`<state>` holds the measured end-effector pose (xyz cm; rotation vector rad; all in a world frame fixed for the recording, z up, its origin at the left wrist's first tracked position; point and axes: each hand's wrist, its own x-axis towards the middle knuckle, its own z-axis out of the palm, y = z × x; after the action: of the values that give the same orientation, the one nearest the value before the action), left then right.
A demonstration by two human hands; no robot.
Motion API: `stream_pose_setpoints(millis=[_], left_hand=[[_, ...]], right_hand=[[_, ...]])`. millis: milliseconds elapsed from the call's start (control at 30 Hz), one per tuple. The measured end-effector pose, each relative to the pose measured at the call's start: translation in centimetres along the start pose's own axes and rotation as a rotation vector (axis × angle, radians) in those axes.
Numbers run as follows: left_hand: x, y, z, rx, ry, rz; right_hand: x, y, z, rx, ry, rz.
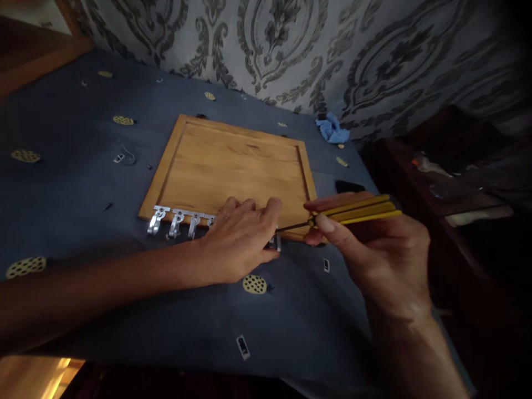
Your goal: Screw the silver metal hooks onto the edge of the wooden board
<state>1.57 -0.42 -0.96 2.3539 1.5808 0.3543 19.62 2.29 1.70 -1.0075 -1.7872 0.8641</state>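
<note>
A square wooden board (233, 160) with a raised rim lies on a blue patterned cloth (75, 183). Along its near edge runs a metal hook rail (174, 220) with several silver hooks. My left hand (239, 238) rests palm down on the right part of the rail, fingers curled over it and pinching a hook at its end. My right hand (374, 255) is closed on a yellow-handled screwdriver (357, 210). Its dark shaft points left toward the rail, and the tip is hidden by my left hand.
A crumpled blue rag (332, 130) lies at the far edge of the cloth by the patterned wall. Small metal parts (119, 158) sit on the cloth left of the board. A small black object (349, 185) lies right of the board. A dark wooden shelf (440, 188) stands at the right.
</note>
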Motion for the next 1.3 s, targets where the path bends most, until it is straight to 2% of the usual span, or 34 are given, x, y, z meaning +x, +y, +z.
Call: stream_pose_setpoints(millis=[133,267,433,600,700,833,967,1133,1200,1300], left_hand=[[0.0,0.0,0.0,-0.011,0.011,0.015],[0.0,0.0,-0.1,-0.022,-0.001,0.013],[0.0,0.0,-0.1,-0.011,-0.011,0.008],[-0.1,-0.1,0.1,-0.035,0.009,0.016],[-0.1,0.0,0.1,-0.035,0.013,0.011],[0.0,0.0,0.0,-0.030,-0.003,0.010],[0.1,0.0,0.0,-0.018,-0.014,0.005],[0.1,0.1,-0.1,-0.023,-0.023,-0.006],[0.1,0.1,-0.1,-0.031,-0.017,-0.009],[0.1,0.1,-0.2,-0.045,-0.015,-0.003]], right_hand=[[0.4,-0.1,0.9,0.005,0.013,-0.002],[0.5,0.3,0.6,0.075,0.006,0.048],[0.0,0.9,-0.2,0.080,-0.033,0.015],[-0.1,0.4,0.6,0.065,0.030,-0.037],[0.0,0.2,0.9,0.064,0.026,-0.018],[-0.2,0.7,0.0,0.109,-0.015,0.051],[-0.4,1.1,-0.8,0.087,-0.030,0.018],[0.0,0.4,-0.2,0.031,0.039,-0.071],[0.1,0.3,-0.2,0.030,0.043,-0.054],[0.0,0.6,-0.9,0.078,-0.024,-0.008]])
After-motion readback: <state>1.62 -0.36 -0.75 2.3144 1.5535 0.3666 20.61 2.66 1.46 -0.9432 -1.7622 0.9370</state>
